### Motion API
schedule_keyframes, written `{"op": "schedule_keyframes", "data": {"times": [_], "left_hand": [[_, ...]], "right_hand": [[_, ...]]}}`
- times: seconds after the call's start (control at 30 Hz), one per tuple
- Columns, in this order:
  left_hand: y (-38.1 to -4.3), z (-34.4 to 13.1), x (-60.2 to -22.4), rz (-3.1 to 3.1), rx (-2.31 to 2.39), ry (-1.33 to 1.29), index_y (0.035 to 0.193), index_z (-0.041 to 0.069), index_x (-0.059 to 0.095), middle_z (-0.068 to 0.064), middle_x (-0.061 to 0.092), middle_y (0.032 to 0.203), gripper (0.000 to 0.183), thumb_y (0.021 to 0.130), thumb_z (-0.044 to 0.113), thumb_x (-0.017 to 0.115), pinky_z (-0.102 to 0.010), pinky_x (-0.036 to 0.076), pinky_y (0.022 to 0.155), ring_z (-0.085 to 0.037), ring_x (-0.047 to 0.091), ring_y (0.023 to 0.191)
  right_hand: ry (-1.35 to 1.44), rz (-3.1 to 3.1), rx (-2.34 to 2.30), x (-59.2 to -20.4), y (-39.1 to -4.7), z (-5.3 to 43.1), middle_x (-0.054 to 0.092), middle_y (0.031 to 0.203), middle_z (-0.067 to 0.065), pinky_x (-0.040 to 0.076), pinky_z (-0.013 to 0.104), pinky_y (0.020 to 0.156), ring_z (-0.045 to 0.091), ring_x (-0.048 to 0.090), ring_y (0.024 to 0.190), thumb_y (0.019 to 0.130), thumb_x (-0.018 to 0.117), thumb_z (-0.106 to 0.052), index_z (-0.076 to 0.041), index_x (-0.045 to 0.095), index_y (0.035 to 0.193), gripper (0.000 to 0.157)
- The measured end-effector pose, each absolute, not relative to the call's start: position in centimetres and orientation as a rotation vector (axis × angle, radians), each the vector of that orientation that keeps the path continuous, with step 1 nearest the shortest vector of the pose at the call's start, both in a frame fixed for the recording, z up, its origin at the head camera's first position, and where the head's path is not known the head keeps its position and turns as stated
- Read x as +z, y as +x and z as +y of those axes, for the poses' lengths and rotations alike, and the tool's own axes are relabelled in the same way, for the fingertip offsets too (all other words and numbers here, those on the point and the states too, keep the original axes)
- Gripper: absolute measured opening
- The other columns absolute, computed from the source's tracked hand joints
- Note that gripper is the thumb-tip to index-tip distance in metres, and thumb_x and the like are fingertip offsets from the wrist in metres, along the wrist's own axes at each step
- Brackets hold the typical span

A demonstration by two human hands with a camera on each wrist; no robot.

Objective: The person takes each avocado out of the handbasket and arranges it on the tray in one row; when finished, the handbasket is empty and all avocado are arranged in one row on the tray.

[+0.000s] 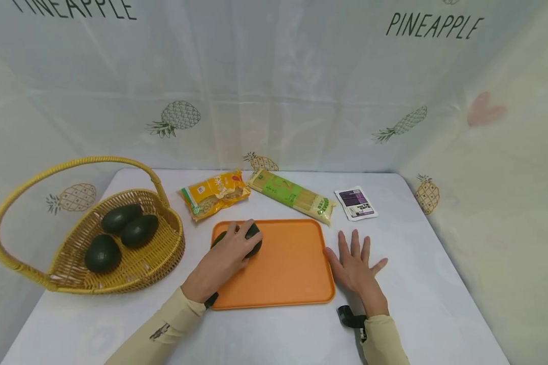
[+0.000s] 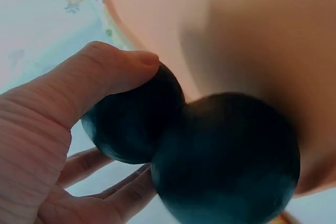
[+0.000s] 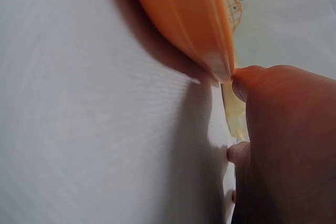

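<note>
My left hand (image 1: 226, 256) is over the left part of an orange tray (image 1: 287, 274), gripping a dark green avocado (image 2: 131, 119) between thumb and fingers. Right against it in the left wrist view is a second dark avocado (image 2: 228, 161). From the head, the hand covers much of both. My right hand (image 1: 358, 271) lies beside the tray's right side with its fingers spread. Its thumb (image 3: 241, 83) touches the tray's rim in the right wrist view.
At left stands a yellow wicker basket (image 1: 164, 253) with a tall handle, holding several avocados (image 1: 139, 231). Behind the tray lie an orange food packet (image 1: 216, 194), a long green-labelled noodle pack (image 1: 292, 195) and a small white-and-purple sachet (image 1: 356, 204). A printed curtain hangs behind the table.
</note>
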State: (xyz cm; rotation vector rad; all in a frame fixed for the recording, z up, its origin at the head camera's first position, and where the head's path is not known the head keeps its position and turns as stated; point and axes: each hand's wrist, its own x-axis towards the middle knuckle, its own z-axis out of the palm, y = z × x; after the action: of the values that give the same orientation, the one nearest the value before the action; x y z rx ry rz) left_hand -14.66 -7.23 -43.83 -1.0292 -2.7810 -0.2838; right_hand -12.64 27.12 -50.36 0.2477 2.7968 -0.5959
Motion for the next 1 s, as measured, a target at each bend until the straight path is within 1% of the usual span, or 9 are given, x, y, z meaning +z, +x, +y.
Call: {"op": "schedule_keyframes", "data": {"times": [0.13,0.2,0.37,0.47,0.6,0.67,0.8,0.9,1.0], "left_hand": [[-15.3,-7.4,-45.1,-2.700,-0.190,-1.059,0.117,0.007,0.061,-0.018,0.062,0.115,0.047,0.083,0.015,0.094,-0.038,0.055,0.075,-0.035,0.051,0.097],[-15.4,-7.3,-45.3,-2.676,-0.163,-1.057,0.114,0.005,0.060,-0.016,0.061,0.108,0.047,0.082,0.014,0.094,-0.040,0.055,0.074,-0.033,0.050,0.093],[-15.3,-6.8,-44.8,-2.736,-0.147,-1.030,0.115,0.002,0.058,-0.019,0.059,0.109,0.051,0.082,0.014,0.095,-0.040,0.058,0.074,-0.035,0.054,0.094],[-15.2,-6.5,-44.7,-2.779,-0.101,-1.008,0.117,0.004,0.061,-0.021,0.059,0.113,0.051,0.083,0.021,0.095,-0.038,0.058,0.075,-0.037,0.056,0.100],[-14.8,-6.5,-45.0,-2.732,0.036,-1.000,0.117,0.010,0.064,-0.021,0.060,0.115,0.052,0.083,0.033,0.095,-0.041,0.059,0.086,-0.039,0.058,0.111],[-14.5,-6.6,-45.1,-2.711,0.031,-1.009,0.118,0.010,0.064,-0.021,0.061,0.118,0.052,0.082,0.032,0.095,-0.039,0.060,0.089,-0.040,0.058,0.118],[-13.9,-6.8,-45.2,-2.705,-0.069,-1.059,0.120,0.008,0.062,-0.020,0.062,0.128,0.053,0.082,0.022,0.096,-0.039,0.062,0.096,-0.040,0.058,0.133],[-13.7,-6.8,-45.3,-2.689,-0.088,-1.087,0.120,0.008,0.062,-0.016,0.064,0.126,0.052,0.083,0.021,0.095,-0.041,0.060,0.101,-0.036,0.061,0.128],[-13.8,-6.7,-45.4,-2.691,-0.099,-1.090,0.119,0.008,0.062,-0.015,0.063,0.121,0.049,0.084,0.022,0.094,-0.040,0.058,0.097,-0.034,0.060,0.118]], "right_hand": [[0.244,2.789,-0.607,-50.3,-12.7,27.1,-0.019,0.179,0.020,-0.036,0.083,0.104,0.051,-0.029,0.161,0.106,0.027,-0.075,-0.016,0.004,0.173,0.093],[0.247,2.791,-0.612,-50.3,-12.7,27.1,-0.019,0.179,0.020,-0.036,0.083,0.104,0.051,-0.030,0.161,0.106,0.027,-0.075,-0.016,0.004,0.173,0.093],[0.258,2.795,-0.600,-50.3,-12.7,27.1,-0.019,0.179,0.020,-0.035,0.083,0.105,0.051,-0.029,0.161,0.106,0.026,-0.075,-0.016,0.005,0.173,0.092],[0.254,2.781,-0.597,-50.2,-12.7,27.1,-0.021,0.178,0.020,-0.036,0.083,0.104,0.051,-0.030,0.160,0.106,0.025,-0.076,-0.017,0.003,0.173,0.093],[0.249,2.778,-0.591,-50.2,-12.6,27.1,-0.021,0.178,0.020,-0.037,0.082,0.103,0.051,-0.030,0.160,0.106,0.024,-0.076,-0.016,0.002,0.173,0.093],[0.248,2.774,-0.592,-50.1,-12.6,27.0,-0.022,0.178,0.020,-0.037,0.082,0.103,0.051,-0.031,0.160,0.106,0.024,-0.076,-0.017,0.001,0.173,0.093],[0.249,2.769,-0.597,-50.1,-12.6,27.0,-0.022,0.178,0.020,-0.037,0.082,0.103,0.051,-0.031,0.160,0.105,0.023,-0.076,-0.017,0.001,0.173,0.093],[0.249,2.770,-0.597,-50.1,-12.6,27.0,-0.022,0.178,0.020,-0.037,0.082,0.103,0.051,-0.031,0.160,0.106,0.024,-0.076,-0.017,0.001,0.173,0.093],[0.252,2.772,-0.591,-50.2,-12.6,27.1,-0.022,0.178,0.020,-0.037,0.082,0.103,0.051,-0.031,0.160,0.106,0.024,-0.075,-0.016,0.001,0.173,0.093]]}}
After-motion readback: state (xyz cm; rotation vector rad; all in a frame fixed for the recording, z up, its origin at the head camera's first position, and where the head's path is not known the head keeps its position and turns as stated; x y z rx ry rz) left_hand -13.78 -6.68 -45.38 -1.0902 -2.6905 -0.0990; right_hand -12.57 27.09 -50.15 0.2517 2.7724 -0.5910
